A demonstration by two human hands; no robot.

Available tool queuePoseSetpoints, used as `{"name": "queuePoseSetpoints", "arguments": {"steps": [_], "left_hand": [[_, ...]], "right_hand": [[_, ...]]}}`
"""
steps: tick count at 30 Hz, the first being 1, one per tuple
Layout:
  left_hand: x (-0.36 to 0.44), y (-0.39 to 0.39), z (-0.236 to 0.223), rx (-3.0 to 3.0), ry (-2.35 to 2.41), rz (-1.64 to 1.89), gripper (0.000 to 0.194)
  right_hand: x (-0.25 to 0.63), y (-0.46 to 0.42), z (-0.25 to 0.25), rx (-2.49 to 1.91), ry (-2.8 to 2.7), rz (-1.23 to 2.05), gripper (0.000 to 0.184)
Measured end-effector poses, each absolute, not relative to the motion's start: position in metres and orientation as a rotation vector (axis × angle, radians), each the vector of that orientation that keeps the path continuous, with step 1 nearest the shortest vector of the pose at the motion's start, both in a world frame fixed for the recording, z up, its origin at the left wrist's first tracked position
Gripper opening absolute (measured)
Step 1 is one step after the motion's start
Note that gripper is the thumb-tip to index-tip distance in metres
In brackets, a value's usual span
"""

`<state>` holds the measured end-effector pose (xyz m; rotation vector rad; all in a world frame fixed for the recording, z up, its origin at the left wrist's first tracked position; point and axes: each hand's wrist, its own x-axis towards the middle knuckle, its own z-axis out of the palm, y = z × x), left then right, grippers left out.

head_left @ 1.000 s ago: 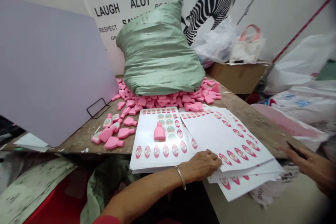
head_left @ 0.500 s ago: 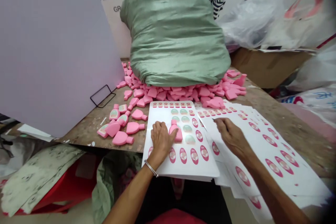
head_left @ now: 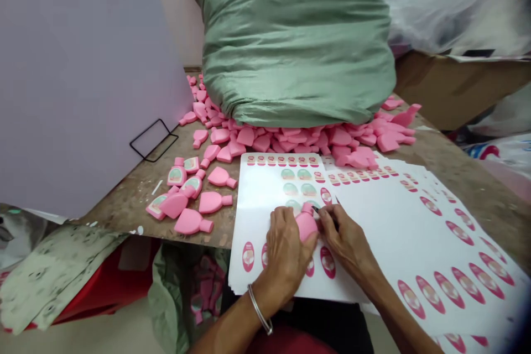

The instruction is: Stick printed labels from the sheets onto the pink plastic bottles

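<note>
My left hand [head_left: 288,249] is closed round a pink bottle-shaped piece [head_left: 306,224], which lies over the top sticker sheet [head_left: 259,204]. Close by the neck of that piece, my right hand [head_left: 344,235] is pinched, and a small dark tip shows at its fingers; what it belongs to I cannot make out. Printed on the sheet are pale green labels [head_left: 289,174] in the middle and pink oval labels [head_left: 248,256] along the bottom. My hands hide part of the lower labels.
Left of the sheet lie several loose pink pieces [head_left: 193,222], some bearing green labels. Behind are a heap of pink pieces [head_left: 269,141] and a large green sack [head_left: 294,50]. More sticker sheets [head_left: 385,221] spread to the right. A black wire frame [head_left: 154,141] stands by the pale panel [head_left: 83,77].
My right hand has moved left from over the right-hand sheets to the pink piece's neck. The view has tipped downward. My left hand still holds the pink piece.
</note>
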<state>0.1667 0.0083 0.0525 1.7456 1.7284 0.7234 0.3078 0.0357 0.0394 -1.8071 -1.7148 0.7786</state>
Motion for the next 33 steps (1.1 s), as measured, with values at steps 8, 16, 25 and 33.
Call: {"name": "queuePoseSetpoints", "arguments": {"steps": [8, 16, 25, 33], "left_hand": [[0.145, 0.012, 0.048, 1.247, 1.593, 1.041, 0.021], [0.06, 0.024, 0.08, 0.542, 1.198, 1.371, 0.033], [0.079, 0.023, 0.073, 0.361, 1.027, 1.259, 0.022], [0.086, 0.035, 0.071, 0.566, 1.094, 1.184, 0.032]], "right_hand": [[0.297, 0.038, 0.055, -1.522, -1.59, 1.154, 0.03], [0.316, 0.067, 0.068, -1.536, -1.771, 0.709, 0.023], [0.334, 0.077, 0.045, -1.602, -1.91, 0.633, 0.022], [0.372, 0.118, 0.033, -1.827, -1.813, 0.447, 0.027]]}}
